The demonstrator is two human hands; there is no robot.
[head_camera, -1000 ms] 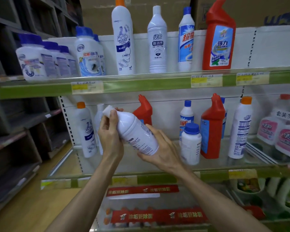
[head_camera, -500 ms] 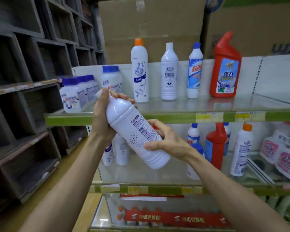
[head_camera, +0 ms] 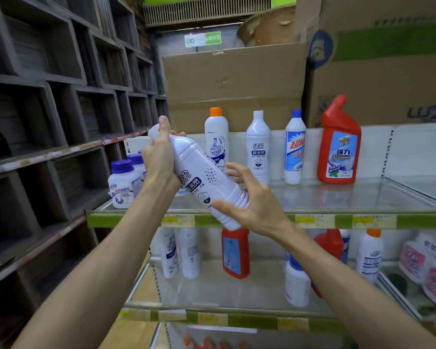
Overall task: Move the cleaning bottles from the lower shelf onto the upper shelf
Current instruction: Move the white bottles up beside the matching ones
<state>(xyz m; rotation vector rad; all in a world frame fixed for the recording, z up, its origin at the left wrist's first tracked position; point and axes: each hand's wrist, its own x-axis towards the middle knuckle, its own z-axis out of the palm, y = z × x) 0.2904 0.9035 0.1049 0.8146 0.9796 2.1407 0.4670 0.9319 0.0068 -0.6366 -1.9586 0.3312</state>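
Hands meet on one white bottle [head_camera: 207,182], held tilted in the air in front of the upper shelf [head_camera: 262,220], cap end up and to the left, base down and to the right. The left hand [head_camera: 159,157] is clamped round the neck just under the cap, fingers wrapped tight. The right hand [head_camera: 252,200] is spread wide, thumb and fingertips touching the lower body near the base, palm off it. Behind the bottle on the upper shelf stand an orange-capped bottle [head_camera: 216,142], a plain white one [head_camera: 258,149], a blue-capped one [head_camera: 295,149] and a red angled-neck bottle [head_camera: 339,144]; squat blue-lidded jars [head_camera: 122,183] sit at the left end. The shelf's right part lies bare. On the lower shelf [head_camera: 224,316] more bottles stand, among them a red one [head_camera: 234,253] under the right wrist. Cardboard boxes [head_camera: 234,81] rise behind.
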